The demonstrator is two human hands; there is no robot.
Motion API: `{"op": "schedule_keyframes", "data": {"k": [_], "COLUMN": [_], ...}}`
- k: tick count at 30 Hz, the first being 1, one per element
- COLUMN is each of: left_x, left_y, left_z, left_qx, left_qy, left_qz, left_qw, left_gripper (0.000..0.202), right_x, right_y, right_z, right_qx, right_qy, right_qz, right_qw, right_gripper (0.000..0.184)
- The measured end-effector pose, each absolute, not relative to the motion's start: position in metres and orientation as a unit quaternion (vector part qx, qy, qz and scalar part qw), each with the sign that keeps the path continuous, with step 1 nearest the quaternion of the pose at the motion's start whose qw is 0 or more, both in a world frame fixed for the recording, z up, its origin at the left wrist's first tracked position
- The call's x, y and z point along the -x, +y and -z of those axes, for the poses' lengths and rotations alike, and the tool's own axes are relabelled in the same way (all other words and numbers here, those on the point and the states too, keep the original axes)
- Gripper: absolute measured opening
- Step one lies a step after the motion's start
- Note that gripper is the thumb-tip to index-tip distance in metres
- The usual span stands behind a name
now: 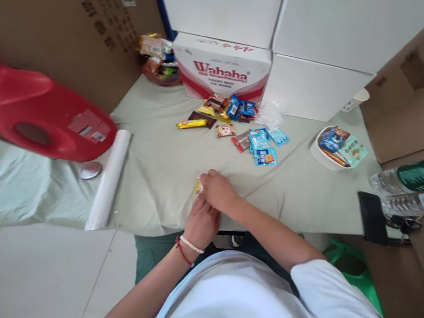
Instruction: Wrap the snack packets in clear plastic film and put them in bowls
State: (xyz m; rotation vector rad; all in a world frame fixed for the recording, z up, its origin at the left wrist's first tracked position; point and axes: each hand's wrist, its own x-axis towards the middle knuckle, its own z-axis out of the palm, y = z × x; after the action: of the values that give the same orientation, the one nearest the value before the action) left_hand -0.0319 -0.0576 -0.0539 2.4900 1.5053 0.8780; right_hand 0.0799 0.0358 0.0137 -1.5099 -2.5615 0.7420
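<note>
My right hand point(218, 189) and my left hand point(202, 223) meet over the near edge of a pale green cloth point(163, 162). Both have curled fingers around a small yellow snack packet point(198, 185), of which only a corner shows. My left wrist wears a white bead bracelet and a red string. A scatter of small snack packets point(236, 125) lies further out on the cloth, beyond my hands.
A roll of clear plastic bags point(109, 178) and a round metal disc point(90, 170) lie left. A red plastic object point(35, 114) juts in from the left. A Wahaha carton point(220, 68), white boxes, a white bowl of snacks point(331, 147), bottles point(419, 182) and a black phone point(372, 217) surround the cloth.
</note>
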Motion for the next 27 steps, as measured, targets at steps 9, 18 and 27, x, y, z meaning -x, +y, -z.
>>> {"op": "schedule_keyframes", "data": {"k": [9, 18, 27], "left_x": [0.117, 0.109, 0.094], "left_y": [-0.105, -0.052, -0.046], "left_z": [0.034, 0.049, 0.078], "left_qx": [-0.76, -0.708, -0.737], "left_qy": [0.545, 0.59, 0.578], "left_qz": [-0.354, -0.389, -0.348], "left_qw": [-0.023, 0.014, -0.026], "left_gripper": [0.033, 0.02, 0.026], "right_x": [-0.058, -0.136, -0.433], "right_y": [0.009, 0.012, 0.115], "right_z": [0.009, 0.002, -0.076], "right_qx": [0.454, 0.553, 0.766], "right_qy": [-0.876, -0.778, -0.441], "right_qz": [-0.13, -0.212, -0.185], "right_qw": [0.099, 0.211, 0.43], "right_gripper": [0.051, 0.034, 0.033]}}
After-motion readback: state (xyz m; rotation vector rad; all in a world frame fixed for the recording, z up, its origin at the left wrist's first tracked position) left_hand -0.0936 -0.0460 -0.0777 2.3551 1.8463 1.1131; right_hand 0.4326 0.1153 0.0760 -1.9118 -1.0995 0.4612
